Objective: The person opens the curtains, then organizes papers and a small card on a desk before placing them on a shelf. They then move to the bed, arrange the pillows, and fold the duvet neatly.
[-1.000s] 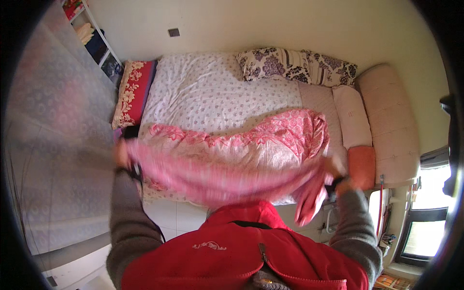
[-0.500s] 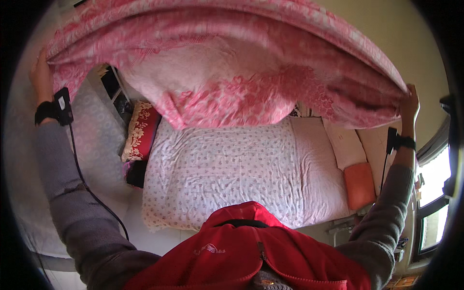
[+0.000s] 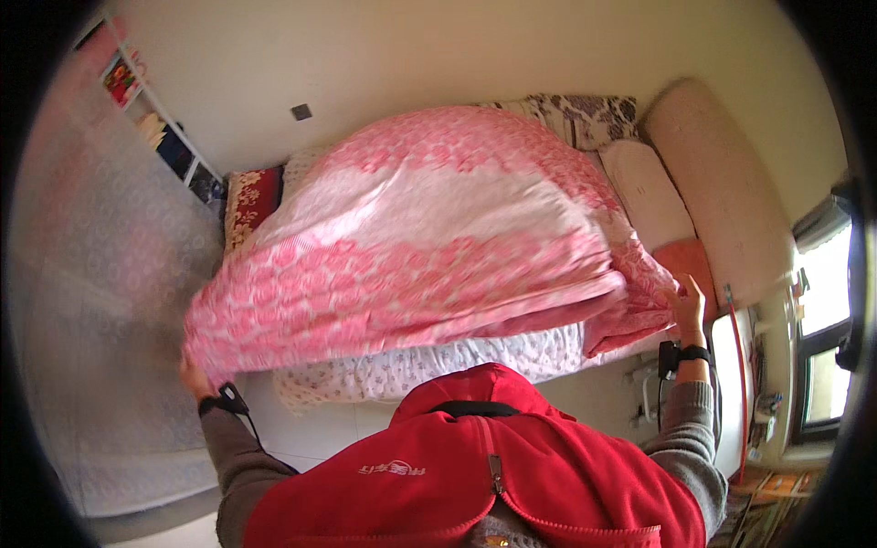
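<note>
A pink and white floral blanket billows over the bed, spread wide between my two hands. Low on the left, my left hand grips one corner, its fingers partly behind the cloth. My right hand pinches the opposite end at the right, where the fabric bunches and folds under. Below the blanket's near edge shows a strip of the white flowered bed sheet. The rest of the sheet is mostly covered.
A red flowered pillow lies at the bed's left end, and a patterned pillow at the far right. A pink pillow, an orange cushion and a long padded headboard line the right. A translucent curtain hangs left.
Both my hands have come down and nearer, drawing the blanket from raised in the air to low over the bed. The far wall and pillows now show.
</note>
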The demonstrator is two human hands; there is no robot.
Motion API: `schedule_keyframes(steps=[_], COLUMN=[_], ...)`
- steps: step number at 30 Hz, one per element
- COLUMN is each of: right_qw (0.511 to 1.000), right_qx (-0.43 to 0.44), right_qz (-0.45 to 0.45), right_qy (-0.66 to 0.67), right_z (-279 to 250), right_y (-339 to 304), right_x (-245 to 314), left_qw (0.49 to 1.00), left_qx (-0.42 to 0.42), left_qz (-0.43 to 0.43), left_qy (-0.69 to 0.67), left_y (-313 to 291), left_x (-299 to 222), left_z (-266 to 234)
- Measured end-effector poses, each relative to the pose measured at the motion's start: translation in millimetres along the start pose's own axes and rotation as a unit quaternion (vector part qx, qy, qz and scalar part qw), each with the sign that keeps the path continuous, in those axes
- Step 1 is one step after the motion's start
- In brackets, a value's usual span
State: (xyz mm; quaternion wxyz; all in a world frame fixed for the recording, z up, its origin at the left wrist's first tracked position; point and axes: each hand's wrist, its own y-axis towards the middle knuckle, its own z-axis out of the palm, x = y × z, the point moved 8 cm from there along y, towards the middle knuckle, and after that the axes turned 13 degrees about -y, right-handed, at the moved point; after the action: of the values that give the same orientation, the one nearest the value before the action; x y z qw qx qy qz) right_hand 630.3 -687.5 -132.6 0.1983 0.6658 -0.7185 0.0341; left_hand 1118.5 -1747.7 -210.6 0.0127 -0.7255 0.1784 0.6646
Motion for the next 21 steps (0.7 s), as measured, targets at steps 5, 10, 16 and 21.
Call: schedule_keyframes(steps=[5,10,16,21], right_qw=[0.971,0.984,0.949,0.937], right_qx=[-0.152,-0.111,-0.235,-0.231], right_qz=[0.164,0.113,0.111,0.157], right_qy=[0.083,0.082,0.176,0.212], right_z=[20,47,-24,-40], right_y=[-59,12,35,9], right_x=[-104,-101,-120,-107], left_qw=[0.926,0.877,0.707,0.548], left_qx=[0.035,0.410,0.690,0.835], left_qz=[-0.252,-0.158,-0.152,0.020], left_qy=[0.278,0.193,0.017,-0.048], left_y=[-79,-196,-439,-607], left_x=[146,134,27,-118], left_z=[-24,264,535,623])
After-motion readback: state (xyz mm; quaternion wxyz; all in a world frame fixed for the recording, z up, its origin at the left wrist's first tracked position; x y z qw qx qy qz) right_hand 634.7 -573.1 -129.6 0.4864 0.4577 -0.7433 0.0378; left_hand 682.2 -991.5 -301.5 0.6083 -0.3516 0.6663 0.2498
